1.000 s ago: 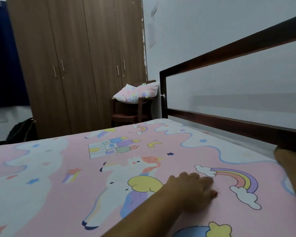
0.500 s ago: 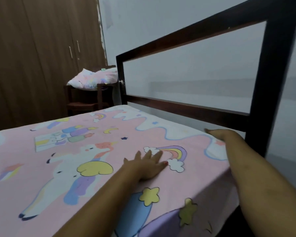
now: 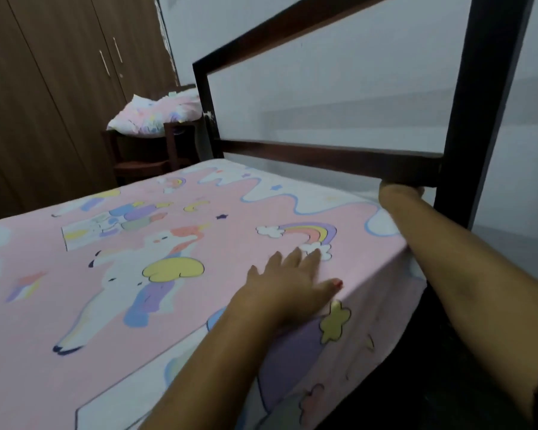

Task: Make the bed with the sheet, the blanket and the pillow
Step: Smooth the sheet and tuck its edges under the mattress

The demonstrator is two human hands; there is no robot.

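Sheet [image 3: 230, 231] lies smooth over the mattress. My left hand [image 3: 292, 283] presses flat on it near the corner, fingers straight. My right hand [image 3: 398, 190] is at the corner under the headboard [image 3: 323, 156], fingers hidden, grip unclear. Pillow [image 3: 156, 116] sits on the chair [image 3: 143, 159] beyond.

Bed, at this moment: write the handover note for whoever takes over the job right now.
Left hand: flat on the sheet, fingers straight, beside the rainbow print.
Right hand: at the sheet's corner under the frame rail; fingers hidden, grip unclear.
Sheet: spread smooth over the bed. Pillow: on the chair by the wardrobe. Blanket: not in view.
Done: sheet laid. Left: finish that corner if needed, then blanket and pillow.
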